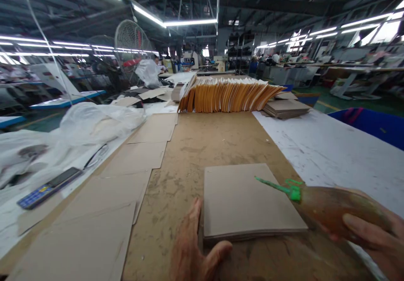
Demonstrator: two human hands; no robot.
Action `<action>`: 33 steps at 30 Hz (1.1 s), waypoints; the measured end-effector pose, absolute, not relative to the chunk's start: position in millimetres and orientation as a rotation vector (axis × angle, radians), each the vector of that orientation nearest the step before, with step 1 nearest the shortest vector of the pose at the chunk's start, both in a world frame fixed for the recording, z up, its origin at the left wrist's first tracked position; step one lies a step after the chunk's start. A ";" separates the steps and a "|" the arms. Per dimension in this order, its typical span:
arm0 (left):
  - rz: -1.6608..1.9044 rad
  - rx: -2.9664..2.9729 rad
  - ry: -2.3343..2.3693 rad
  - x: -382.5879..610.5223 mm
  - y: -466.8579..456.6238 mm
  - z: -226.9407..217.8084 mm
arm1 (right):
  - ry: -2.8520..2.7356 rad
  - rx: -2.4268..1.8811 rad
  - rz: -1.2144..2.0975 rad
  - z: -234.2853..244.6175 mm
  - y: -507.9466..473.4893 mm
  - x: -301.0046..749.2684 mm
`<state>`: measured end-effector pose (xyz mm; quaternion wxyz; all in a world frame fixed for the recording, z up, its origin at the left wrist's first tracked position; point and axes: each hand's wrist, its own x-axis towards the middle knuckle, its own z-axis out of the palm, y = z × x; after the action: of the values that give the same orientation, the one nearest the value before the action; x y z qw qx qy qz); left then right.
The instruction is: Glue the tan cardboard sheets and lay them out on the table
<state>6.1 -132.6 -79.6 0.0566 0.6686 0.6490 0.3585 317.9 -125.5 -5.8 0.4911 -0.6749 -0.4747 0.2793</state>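
Lower left, overlapping boards (94, 230) lie staggered, perhaps to free their edges. Lower centre, the left hand (189, 247), thumb spread wide, brackets the board stack (243, 207), likely steadying it. Lower right, the right hand (375, 234) grips a bottle (328, 207), presumably aiming its nozzle (294, 193).

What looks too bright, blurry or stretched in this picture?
Head view: the ceiling tube light and the upper-right window glare white; head view: the right hand and brown bottle look soft, perhaps from motion; head view: the outer edges seem stretched, probably by a wide lens.
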 end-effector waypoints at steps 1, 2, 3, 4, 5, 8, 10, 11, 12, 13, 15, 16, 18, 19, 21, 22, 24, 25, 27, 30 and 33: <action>1.111 2.066 1.977 4.0 -134.1 -83.4 | -1.144 -1.571 0.799 -1.3 -116.9 304.7; 1.138 2.107 1.975 1.7 -134.8 -86.8 | -1.186 -1.513 0.886 2.9 -108.2 292.4; 1.167 2.148 1.966 -0.4 -134.9 -89.5 | -1.256 -1.475 0.931 6.4 -99.3 281.1; 1.193 2.191 1.952 -2.2 -134.5 -91.4 | -1.353 -1.463 0.925 9.0 -90.6 271.1; 1.215 2.231 1.938 -3.4 -133.7 -92.4 | -1.441 -1.463 0.901 10.6 -82.3 262.3; 1.253 2.319 1.921 -4.1 -130.7 -91.5 | -1.610 -1.485 0.839 10.8 -62.4 242.9; 1.260 2.356 1.916 -3.2 -129.1 -90.2 | -1.700 -1.502 0.801 9.0 -53.6 235.0; 1.258 2.369 1.916 -2.8 -128.5 -90.0 | -1.719 -1.516 0.776 7.9 -50.3 232.3; 1.253 2.378 1.923 -2.5 -128.0 -90.1 | -1.733 -1.531 0.757 6.8 -47.5 230.4; 1.245 2.382 1.933 -2.3 -127.5 -90.6 | -1.747 -1.538 0.749 5.8 -45.1 229.1; 1.240 2.386 1.944 -2.1 -126.7 -91.9 | -1.770 -1.550 0.727 4.1 -41.7 227.8; 1.245 2.388 1.945 -2.0 -126.4 -92.3 | -1.794 -1.557 0.718 3.6 -40.8 227.8; 1.268 2.394 1.934 -1.7 -126.1 -91.9 | -1.845 -1.563 0.713 3.6 -41.2 228.7; 1.276 2.398 1.927 -1.5 -126.1 -91.2 | -1.868 -1.552 0.726 4.2 -42.6 229.8; 1.282 2.399 1.917 -1.5 -126.2 -89.4 | -1.921 -1.516 0.784 6.5 -47.4 233.1; 1.279 2.396 1.915 -1.7 -126.2 -88.8 | -1.942 -1.501 0.814 8.2 -50.5 235.4; 1.259 2.400 1.914 -2.9 -126.1 -89.0 | -1.971 -1.503 0.857 12.4 -56.9 240.7; 1.252 2.415 1.908 -3.8 -126.0 -89.7 | -1.987 -1.515 0.878 14.7 -59.7 243.5; 1.231 2.464 1.894 -5.8 -125.7 -91.6 | -2.024 -1.516 0.938 19.1 -64.2 248.7; 1.235 2.521 1.889 -7.6 -124.9 -90.4 | -2.093 -1.456 1.023 22.7 -67.6 253.9; 1.208 2.566 1.913 -7.0 -124.0 -83.2 | -2.028 -1.376 1.119 19.9 -68.8 255.9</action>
<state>-7.0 -124.0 -83.2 -0.1395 0.7427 0.5538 0.3497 255.9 -68.8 19.9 0.2219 -0.4982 -0.7340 0.4049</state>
